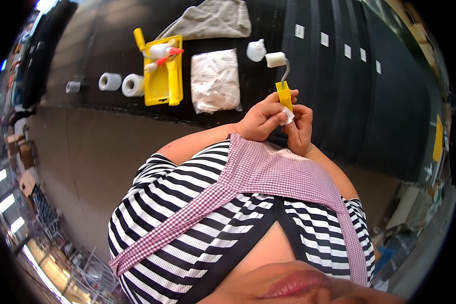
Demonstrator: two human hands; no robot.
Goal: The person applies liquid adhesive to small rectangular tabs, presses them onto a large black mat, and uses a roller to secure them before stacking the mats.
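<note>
A small paint roller with a yellow handle (285, 96) and a white sleeve (275, 60) on a bent grey rod points away from me, in front of my chest. My left hand (261, 119) is closed round the handle, its fingertips showing past the far side. At the handle's near end my right hand (301, 129) is closed, thumb and fingers pinching a crumpled white scrap (288, 116), paper or cloth. The left thumb presses near this scrap too. What the right fingers touch behind it is hidden.
On the black table, a yellow paint tray (158, 83) holds red-tipped white bottles (160, 50). White rolls (133, 85) stand to its left, a clear-wrapped white packet (216, 81) to its right. Farther back are a grey cloth (213, 21) and a white bottle (256, 50). Small white labels (325, 39) lie at right.
</note>
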